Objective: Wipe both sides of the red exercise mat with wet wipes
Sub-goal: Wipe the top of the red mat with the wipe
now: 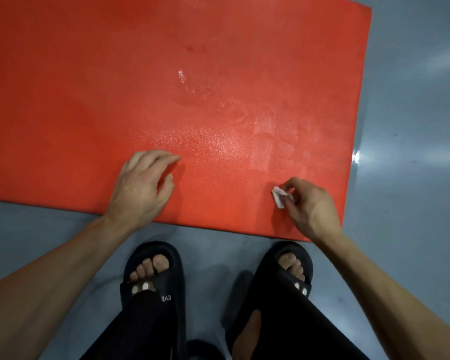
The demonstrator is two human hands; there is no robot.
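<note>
The red exercise mat (140, 81) lies flat on the floor and fills most of the view. Wet streaks shine on its middle and right part. My right hand (309, 206) pinches a small crumpled white wet wipe (279, 194) near the mat's front right corner, with the wipe down at the mat's surface. My left hand (143, 184) rests over the mat's front edge with loosely curled fingers, fingertips touching the red surface, holding nothing.
Glossy grey floor (413, 126) surrounds the mat on the right and in front. My two feet in black slides (153, 271) stand just in front of the mat's near edge. The mat's right edge runs down the right side of the view.
</note>
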